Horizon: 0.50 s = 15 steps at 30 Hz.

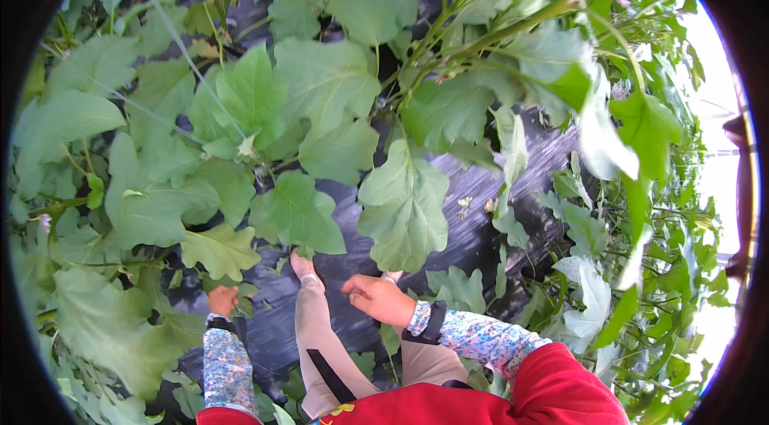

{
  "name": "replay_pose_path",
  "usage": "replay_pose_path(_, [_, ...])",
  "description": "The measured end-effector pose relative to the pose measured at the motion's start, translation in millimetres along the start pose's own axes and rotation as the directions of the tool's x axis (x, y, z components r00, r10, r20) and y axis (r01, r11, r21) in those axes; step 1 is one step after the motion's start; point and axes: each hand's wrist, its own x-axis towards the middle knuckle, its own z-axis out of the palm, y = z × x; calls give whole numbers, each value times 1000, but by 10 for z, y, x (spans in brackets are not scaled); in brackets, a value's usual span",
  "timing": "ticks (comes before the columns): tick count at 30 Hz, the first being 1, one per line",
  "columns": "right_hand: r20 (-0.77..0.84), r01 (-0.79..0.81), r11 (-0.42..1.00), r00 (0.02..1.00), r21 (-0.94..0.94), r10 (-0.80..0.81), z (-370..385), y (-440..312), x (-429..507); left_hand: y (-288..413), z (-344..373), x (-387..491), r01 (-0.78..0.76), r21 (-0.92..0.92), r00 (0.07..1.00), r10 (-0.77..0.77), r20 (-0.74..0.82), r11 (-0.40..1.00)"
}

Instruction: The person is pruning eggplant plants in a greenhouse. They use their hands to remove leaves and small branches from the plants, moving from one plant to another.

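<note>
My left hand [223,300] is curled beside a small green leaf [245,303] at the lower left; whether it grips the leaf cannot be told. In front of my legs, my right hand [382,300] reaches leftward with loosely bent fingers and nothing visible in them. A large lobed eggplant leaf [405,208] hangs just above that hand. Another broad leaf [303,211] spreads over my foot [306,269]. Both wrists carry black straps over flowered sleeves.
Black plastic mulch film [336,190] covers the ground between the plants. A pale string [180,43] slants down into the foliage at upper left. A thick eggplant stem [528,19] leans across the upper right. Dense foliage [649,281] lines the right side.
</note>
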Motion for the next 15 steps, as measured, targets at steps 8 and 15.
replay_pose_path(8, [-54,124,925,987,-360,-153,-1138,-269,-1154,2507,202,-1042,-447,-78,894,445,-50,891])
replay_pose_path(15, [-141,-153,903,985,-400,104,-1989,558,-2156,4846,1062,-1764,-782,-303,579,815,-29,545])
